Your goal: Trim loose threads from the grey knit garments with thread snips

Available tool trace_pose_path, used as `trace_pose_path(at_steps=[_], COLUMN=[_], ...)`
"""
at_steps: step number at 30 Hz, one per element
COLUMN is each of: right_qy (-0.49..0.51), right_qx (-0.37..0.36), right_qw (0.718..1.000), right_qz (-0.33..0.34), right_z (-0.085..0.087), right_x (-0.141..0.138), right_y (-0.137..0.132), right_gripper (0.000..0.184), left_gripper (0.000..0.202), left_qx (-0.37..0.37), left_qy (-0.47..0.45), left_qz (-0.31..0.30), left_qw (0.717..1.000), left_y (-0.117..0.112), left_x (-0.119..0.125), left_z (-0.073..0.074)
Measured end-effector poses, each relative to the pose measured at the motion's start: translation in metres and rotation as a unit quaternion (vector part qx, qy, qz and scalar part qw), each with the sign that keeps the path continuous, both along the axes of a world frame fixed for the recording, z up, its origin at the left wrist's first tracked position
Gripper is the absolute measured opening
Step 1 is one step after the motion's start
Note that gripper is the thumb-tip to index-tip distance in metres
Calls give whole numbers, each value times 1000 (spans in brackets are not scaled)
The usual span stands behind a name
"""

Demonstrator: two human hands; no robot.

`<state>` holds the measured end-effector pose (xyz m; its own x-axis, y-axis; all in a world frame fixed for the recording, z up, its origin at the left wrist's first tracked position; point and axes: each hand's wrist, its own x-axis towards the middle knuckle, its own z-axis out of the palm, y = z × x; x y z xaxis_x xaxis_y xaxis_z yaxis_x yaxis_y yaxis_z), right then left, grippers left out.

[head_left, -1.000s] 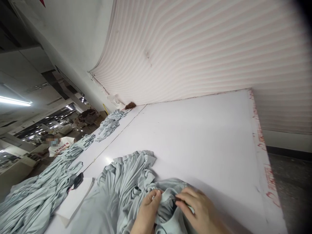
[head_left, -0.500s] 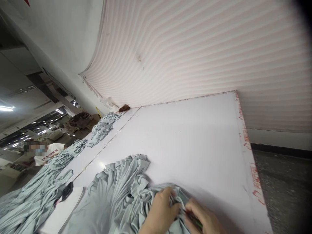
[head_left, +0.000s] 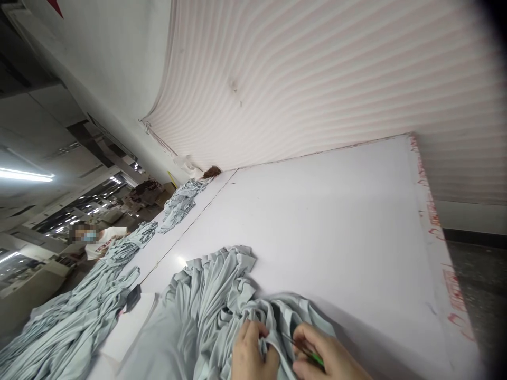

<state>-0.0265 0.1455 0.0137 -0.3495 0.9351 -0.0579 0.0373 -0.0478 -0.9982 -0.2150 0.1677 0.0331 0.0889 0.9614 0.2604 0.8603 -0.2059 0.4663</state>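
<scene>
My left hand (head_left: 250, 352) is closed on folds of a pale grey-green garment (head_left: 222, 287) that lies gathered in a heap on the white table. Close beside it, my right hand (head_left: 330, 356) grips thread snips (head_left: 315, 359); a green part of the handle shows, and the thin metal tips point left at the fabric. Whether the tips touch the cloth I cannot tell. The lower part of the garment runs out of view at the bottom.
More grey-green garments (head_left: 91, 295) lie along the left side of the table (head_left: 336, 232). White paper (head_left: 129, 324) and a dark object (head_left: 133, 298) are near them. A person (head_left: 105, 240) stands beyond. Striped sheeting (head_left: 317, 89) covers the wall.
The view has shifted, so the scene sits farther right. My left hand has changed its hold on the folds, and more of the snips shows in my right hand.
</scene>
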Motion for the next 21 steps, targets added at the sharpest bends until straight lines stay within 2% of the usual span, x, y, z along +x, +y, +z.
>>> trace_pose_path(at_steps=[2,4,7,11,12,14,17,21], right_qy=[-2,-20,-29,-33,-23,10,31,-49], right_qx=[-29,-36,16,159,168,131,56,71], right_qw=[999,998,998,984,982,983,987,993], right_qz=[-18,-40,-46,-70,-85,-125,-147,-84], right_z=[-1,0,7,12,10,6,3,7], right_x=[-4,-8,-16,-28,-31,-33,-28,-13], right_y=[4,7,12,19,21,25,27,15], right_gripper=[15,28,42,13,18,30,35,16], left_gripper=[10,4,4,13,17,23,24,26], left_qx=[-14,-34,-48,-84,-102,-125,-126,-138], left_qy=[-5,-38,-91,-185,-203,-223,-243,-267], left_qz=[11,20,21,7,6,8,6,-2], left_qw=[1000,998,994,979,974,967,962,954], left_y=[-1,-2,-2,-3,-3,-4,-4,-3], left_x=[-4,-5,-4,-2,-3,-4,-8,-10], left_z=[1,4,7,5,4,2,3,5])
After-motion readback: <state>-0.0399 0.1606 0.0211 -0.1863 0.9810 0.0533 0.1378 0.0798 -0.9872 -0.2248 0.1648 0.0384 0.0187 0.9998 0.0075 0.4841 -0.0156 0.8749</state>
